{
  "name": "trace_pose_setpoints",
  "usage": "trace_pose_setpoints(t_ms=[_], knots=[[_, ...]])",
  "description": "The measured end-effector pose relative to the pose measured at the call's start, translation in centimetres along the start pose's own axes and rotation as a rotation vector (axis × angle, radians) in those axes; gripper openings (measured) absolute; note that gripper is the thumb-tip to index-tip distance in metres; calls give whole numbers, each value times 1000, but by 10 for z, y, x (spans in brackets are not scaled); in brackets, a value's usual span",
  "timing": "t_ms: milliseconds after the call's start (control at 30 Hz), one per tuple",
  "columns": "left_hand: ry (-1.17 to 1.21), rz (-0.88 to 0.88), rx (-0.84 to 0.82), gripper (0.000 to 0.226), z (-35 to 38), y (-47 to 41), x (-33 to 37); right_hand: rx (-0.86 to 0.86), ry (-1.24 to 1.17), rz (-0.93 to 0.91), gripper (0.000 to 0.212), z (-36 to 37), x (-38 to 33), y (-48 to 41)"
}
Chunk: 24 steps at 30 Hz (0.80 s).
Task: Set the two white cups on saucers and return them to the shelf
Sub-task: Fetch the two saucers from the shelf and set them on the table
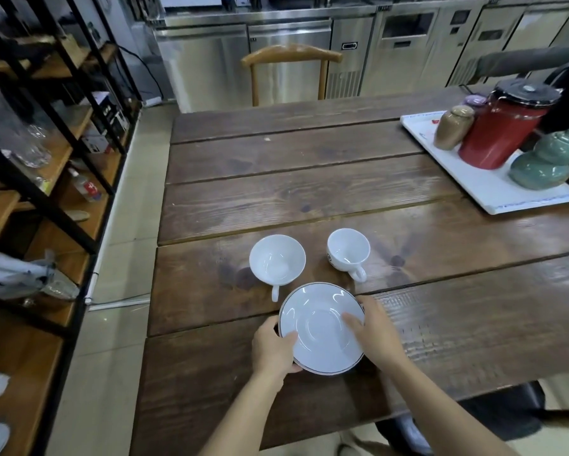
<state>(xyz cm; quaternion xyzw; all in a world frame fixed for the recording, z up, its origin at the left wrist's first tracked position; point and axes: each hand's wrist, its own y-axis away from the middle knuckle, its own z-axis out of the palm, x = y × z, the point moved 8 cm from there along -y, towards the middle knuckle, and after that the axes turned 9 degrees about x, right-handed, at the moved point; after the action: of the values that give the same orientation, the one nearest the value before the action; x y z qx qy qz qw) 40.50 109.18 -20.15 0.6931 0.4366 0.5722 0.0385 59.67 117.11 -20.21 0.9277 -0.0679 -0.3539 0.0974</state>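
Leftmost, the black-framed wooden shelf [56,153] stands beside the dark plank tabletop [309,199]. Next comes the left hand [271,348], pinching the near-left rim of the saucer [322,330] — thumb on top. Just beyond the saucer sit the wide cup [277,260] and, further right, the smaller cup [348,250], both upright and empty. Then the right hand [375,330] grips the saucer's right edge — fingers laid across its face.

Both bare forearms reach forward from the bottom edge, converging. The left hand [274,347] curls, thumb on top and fingers tucked beneath what it grips. The right hand [373,329] lies palm down, fingers spread and slightly bent.
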Motion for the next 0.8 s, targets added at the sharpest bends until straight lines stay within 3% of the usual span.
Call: trace_pose_setpoints(t_ms=[133,233,300,533,633,800], knots=[[-201,116,96,27,-6,0,7,53,1,6,45,-3,1,1],[-379,180,174,31,-13,1,10,171,77,23,37,-13,2,3],[-415,183,177,29,-13,3,10,163,87,34,36,-12,4,2],[-387,188,181,21,-16,7,17,118,-26,25,32,-12,2,0],[-315,282,138,15,-12,15,32,144,-190,-19,37,-26,1,-1],[-234,451,25,12,20,45,60,272,-302,11,27,-71,13,1]])
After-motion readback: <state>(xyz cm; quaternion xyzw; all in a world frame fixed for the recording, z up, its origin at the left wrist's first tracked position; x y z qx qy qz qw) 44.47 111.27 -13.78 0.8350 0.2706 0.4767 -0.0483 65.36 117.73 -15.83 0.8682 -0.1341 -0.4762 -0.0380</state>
